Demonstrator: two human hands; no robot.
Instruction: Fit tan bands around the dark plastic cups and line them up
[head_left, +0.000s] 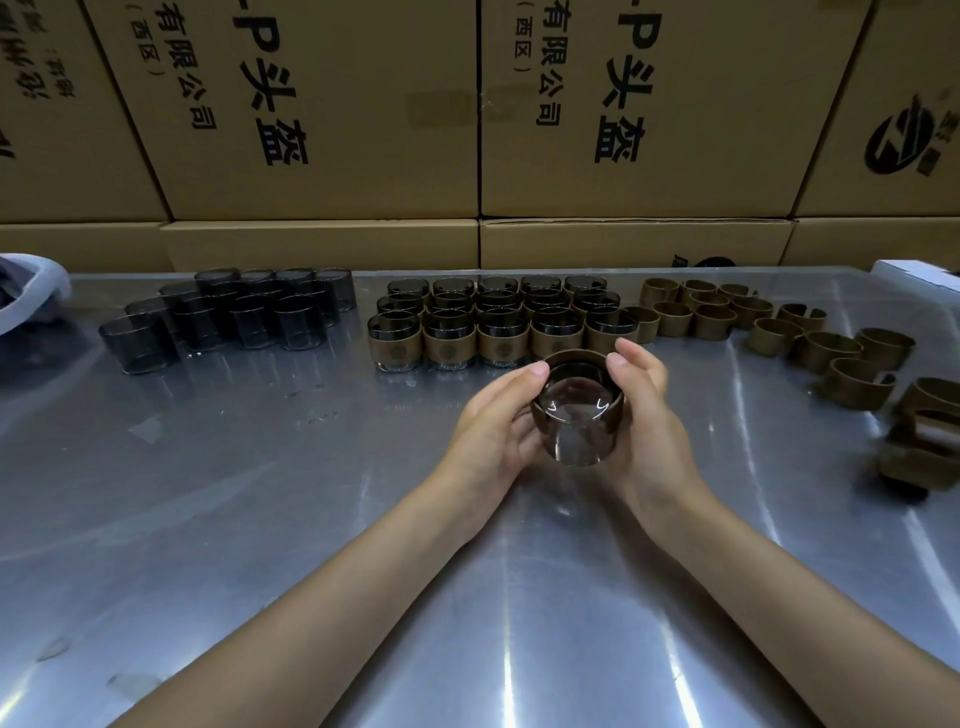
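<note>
Both my hands hold one dark see-through cup just above the metal table, its base turned toward me. A tan band sits around the cup's far end. My left hand grips the cup's left side, thumb tip on the band's rim. My right hand grips the right side the same way. Behind them stand rows of banded cups. Bare dark cups are grouped at the back left. Loose tan bands lie spread at the back right.
Stacked cardboard boxes form a wall along the table's far edge. A white bag lies at the far left edge. A white box corner shows at the far right.
</note>
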